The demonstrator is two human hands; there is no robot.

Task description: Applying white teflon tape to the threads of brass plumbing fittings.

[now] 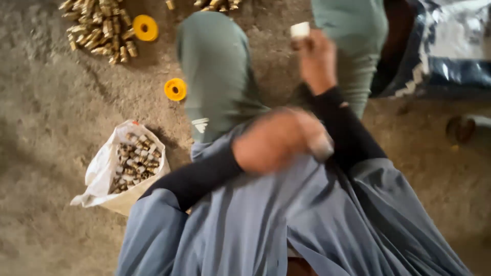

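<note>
Closest to the camera, over my lap, lies a grey-blue cloth robe [286,220], and I take the open white plastic sack [99,174] as my marker for everything else. It stands on the rough grey floor [46,102] and is filled with short brass-coloured metal cylinders [134,161].

Right of the sack and level with it, my left hand [276,140] hangs in front of my chest in a black sleeve. It is smeared by motion, so I cannot tell whether it is spread or closed. A pale patch at its far edge may be something held, but I cannot be sure.

Further from me, up and right of the sack, my right hand [318,61] is raised, its fingertips pinching a small white cylinder [300,29] by its lower end. I judge the step in hand to be work on that single piece, held up between my green-trousered knees [217,71]. Any further move calls for a steadier left hand and a firm pinch, since the piece is small and held only by its end.

Beyond the sack sits a yellow plastic disc with a centre hole [175,89]. Farther still are a second yellow disc [146,27] and a loose heap of brass cylinders [99,28]. Far right of the sack lies a dark blue plastic sheet [450,46].
</note>
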